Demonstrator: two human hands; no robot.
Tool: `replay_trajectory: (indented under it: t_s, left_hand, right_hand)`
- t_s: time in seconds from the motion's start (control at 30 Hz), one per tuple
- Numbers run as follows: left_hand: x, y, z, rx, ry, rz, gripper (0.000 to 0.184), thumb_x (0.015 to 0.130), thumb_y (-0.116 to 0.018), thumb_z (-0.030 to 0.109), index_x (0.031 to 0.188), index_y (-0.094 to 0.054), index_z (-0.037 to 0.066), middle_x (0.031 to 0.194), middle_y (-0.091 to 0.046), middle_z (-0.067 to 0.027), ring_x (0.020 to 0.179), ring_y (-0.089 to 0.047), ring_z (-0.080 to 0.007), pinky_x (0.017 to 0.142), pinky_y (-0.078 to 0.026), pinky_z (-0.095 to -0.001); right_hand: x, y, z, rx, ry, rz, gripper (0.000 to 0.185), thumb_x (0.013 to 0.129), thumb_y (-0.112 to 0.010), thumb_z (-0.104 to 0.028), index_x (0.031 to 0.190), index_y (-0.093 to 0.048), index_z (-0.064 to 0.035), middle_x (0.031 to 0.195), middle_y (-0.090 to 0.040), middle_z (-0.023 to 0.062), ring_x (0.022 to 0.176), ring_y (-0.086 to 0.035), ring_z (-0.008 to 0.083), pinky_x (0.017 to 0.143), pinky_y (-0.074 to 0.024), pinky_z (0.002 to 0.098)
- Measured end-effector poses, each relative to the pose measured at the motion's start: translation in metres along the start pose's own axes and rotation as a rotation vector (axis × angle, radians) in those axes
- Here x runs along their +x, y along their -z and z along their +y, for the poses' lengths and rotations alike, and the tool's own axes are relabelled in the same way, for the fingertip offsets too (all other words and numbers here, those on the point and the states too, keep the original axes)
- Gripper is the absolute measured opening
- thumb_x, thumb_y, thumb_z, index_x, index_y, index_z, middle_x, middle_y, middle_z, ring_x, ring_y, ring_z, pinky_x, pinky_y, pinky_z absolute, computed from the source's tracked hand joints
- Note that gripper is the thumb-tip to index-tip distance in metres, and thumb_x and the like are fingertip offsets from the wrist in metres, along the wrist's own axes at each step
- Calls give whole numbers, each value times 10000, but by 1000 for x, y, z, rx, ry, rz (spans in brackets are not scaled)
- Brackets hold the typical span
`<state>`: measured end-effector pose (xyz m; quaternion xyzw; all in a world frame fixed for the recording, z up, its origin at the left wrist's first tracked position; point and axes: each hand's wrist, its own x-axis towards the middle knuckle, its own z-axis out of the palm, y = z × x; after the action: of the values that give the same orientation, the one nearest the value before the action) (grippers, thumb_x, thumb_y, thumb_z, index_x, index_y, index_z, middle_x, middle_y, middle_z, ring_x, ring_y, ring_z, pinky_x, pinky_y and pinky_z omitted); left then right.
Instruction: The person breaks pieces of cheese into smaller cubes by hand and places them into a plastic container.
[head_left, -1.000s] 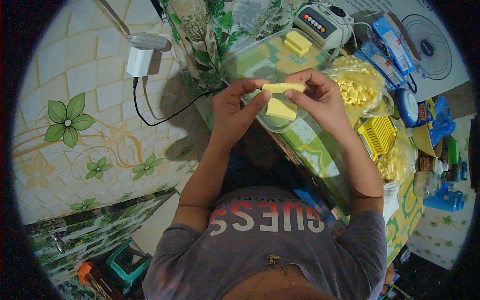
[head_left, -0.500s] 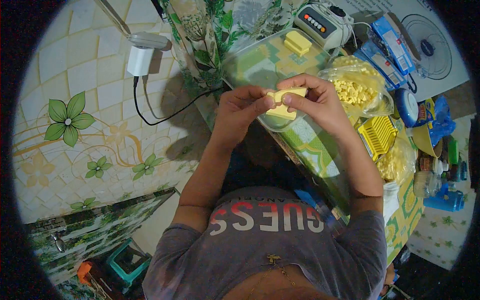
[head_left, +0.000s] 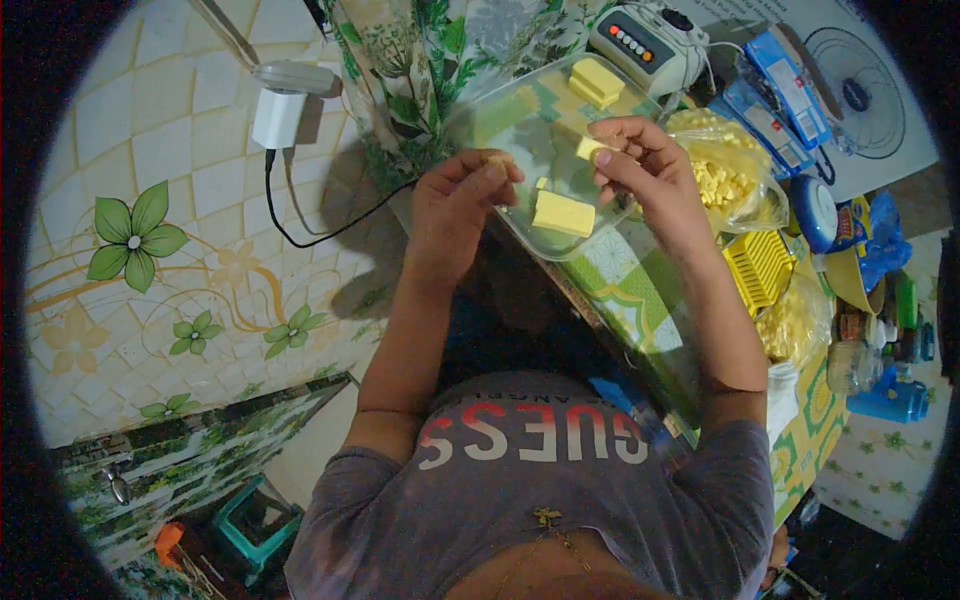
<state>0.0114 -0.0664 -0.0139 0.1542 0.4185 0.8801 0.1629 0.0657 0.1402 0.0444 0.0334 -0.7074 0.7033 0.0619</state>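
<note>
Over the near left edge of a clear plastic tray (head_left: 487, 105), my left hand (head_left: 462, 195) is closed in a pinch; whatever it may hold is too small to name. My right hand (head_left: 645, 170) pinches a yellow piece (head_left: 590, 149) above the tray. Below and between the hands, a yellow block (head_left: 563, 213) lies in the tray, with a small yellow bit (head_left: 542, 184) by its upper left corner. Another yellow block (head_left: 596, 82), which looks stacked, rests at the tray's far end.
Right of the tray are plastic bags of yellow pieces (head_left: 722, 180), a yellow slotted rack (head_left: 758, 270), blue boxes (head_left: 785, 90) and bottles. A white device with buttons (head_left: 645, 50) stands behind it. A cable (head_left: 270, 205) hangs at the left.
My hands have moved apart, the left one leftward. The yellow piece both hands held is now only in my right hand and looks shorter. A small bit now shows beside the near block.
</note>
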Motion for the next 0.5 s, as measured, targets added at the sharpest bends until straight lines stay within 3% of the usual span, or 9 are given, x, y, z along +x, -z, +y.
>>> replay_trajectory:
  t_s: [0.2,0.3,0.4,0.5]
  left_hand:
    - [2,6,4,35,23,34,168,837,-600,72,981,-600,-16,886,-635,-107,781,-614,-195,705,-527,-333]
    - [3,8,3,38,37,17,157,829,-609,59,965,-604,-19,880,-636,-105,767,-615,-191,708,-523,-325]
    - [5,12,0,43,45,-20,147,819,-620,46,950,-608,-20,875,-636,-100,744,-611,-183,695,-517,-311]
    - [6,13,-2,103,23,-40,144,809,-632,33,943,-611,-18,877,-635,-89,734,-604,-168,686,-508,-296]
  right_hand:
    - [12,9,21,-318,-66,-39,180,877,-573,-115,1038,-646,-79,883,-618,17,742,-562,87,620,-465,233]
    - [21,14,45,-691,278,-99,193,847,-580,-84,1024,-653,-65,929,-618,60,807,-578,152,676,-472,286]
    - [24,10,38,-814,215,-239,240,799,-592,-53,1034,-636,-30,961,-600,109,856,-583,240,733,-471,335]
    - [36,8,48,-938,349,-342,254,764,-601,-35,1016,-639,-27,952,-583,131,861,-583,284,748,-471,349]
